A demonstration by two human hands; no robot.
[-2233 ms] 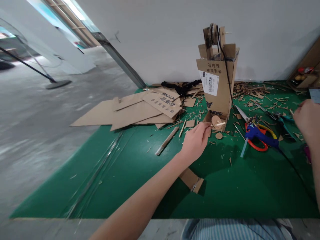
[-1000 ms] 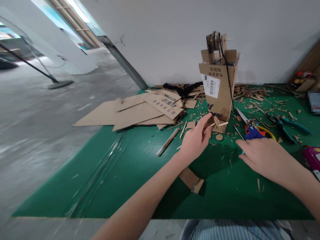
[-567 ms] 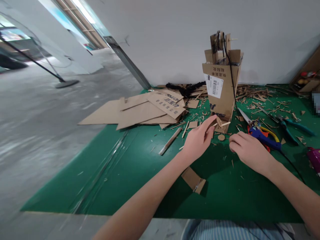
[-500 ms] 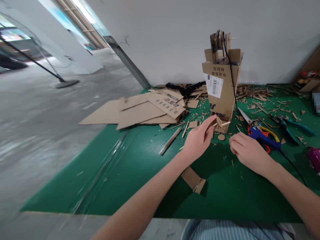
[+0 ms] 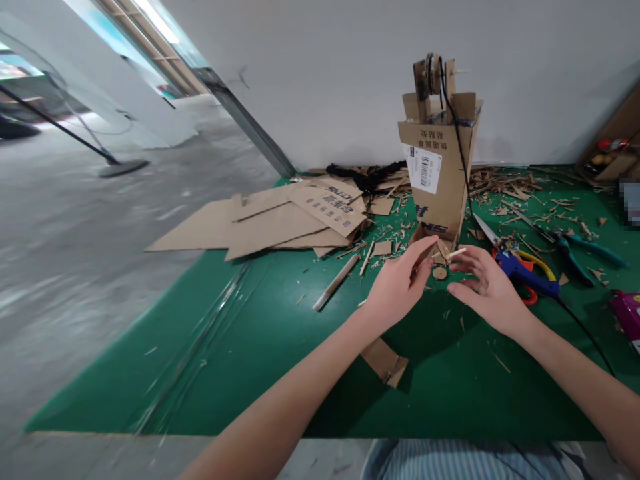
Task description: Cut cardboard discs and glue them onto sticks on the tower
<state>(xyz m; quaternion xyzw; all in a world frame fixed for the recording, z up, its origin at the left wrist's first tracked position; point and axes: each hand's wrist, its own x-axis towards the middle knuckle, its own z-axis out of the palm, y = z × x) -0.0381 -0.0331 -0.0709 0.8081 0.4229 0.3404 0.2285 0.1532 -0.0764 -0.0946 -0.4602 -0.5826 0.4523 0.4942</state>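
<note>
My left hand (image 5: 400, 279) is closed in a pinch on a thin wooden stick (image 5: 456, 253), which pokes out to the right through a small cardboard piece (image 5: 442, 249). Close to the stick's free end is my right hand (image 5: 487, 288), its thumb and fingers apart and nothing visible between them. A small cardboard disc (image 5: 440, 273) lies on the green table just below the stick. Behind both hands stands a tall cardboard box (image 5: 443, 173) with a spool-like wheel (image 5: 433, 73) and a black cord (image 5: 461, 147) at its top.
Flat cardboard sheets (image 5: 285, 223) are stacked at left. A blue glue gun (image 5: 527, 275), scissors (image 5: 485, 230) and teal-handled pliers (image 5: 575, 257) lie at right. A rolled stick (image 5: 336, 283) and a folded cardboard scrap (image 5: 386, 363) rest on the green table (image 5: 240, 373). Cardboard shreds lie along the back.
My right hand has moved left and up toward the stick's end, and its fingers have gone from closed to spread. My left hand still pinches the stick. The view has shifted slightly.
</note>
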